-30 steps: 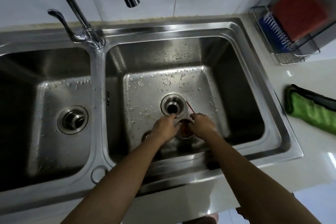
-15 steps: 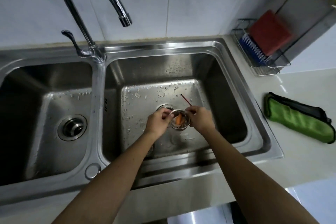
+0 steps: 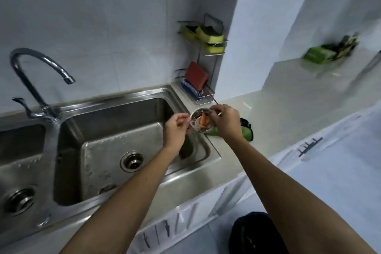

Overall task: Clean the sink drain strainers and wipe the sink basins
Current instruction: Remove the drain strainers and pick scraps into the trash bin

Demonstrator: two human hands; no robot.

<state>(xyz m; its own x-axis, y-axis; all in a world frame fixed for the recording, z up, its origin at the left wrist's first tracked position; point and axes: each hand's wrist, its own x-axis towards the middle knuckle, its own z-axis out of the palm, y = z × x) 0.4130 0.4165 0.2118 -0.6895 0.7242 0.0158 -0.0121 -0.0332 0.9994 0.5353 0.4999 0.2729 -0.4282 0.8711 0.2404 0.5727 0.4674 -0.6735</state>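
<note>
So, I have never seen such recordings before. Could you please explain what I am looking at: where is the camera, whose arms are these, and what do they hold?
There is no machine here. A person wears one wide camera on the head, so you look forward and down along their own two arms. The left hand and the right hand together hold a small metal strainer, raised near the right rim of the sink. Orange food scraps lie inside it. The right hand also pinches a thin red stick. The drain of the right basin has no strainer in it. On the counter lies a green cloth, partly hidden behind the right hand. A wire rack with sponges stands in the corner.
</note>
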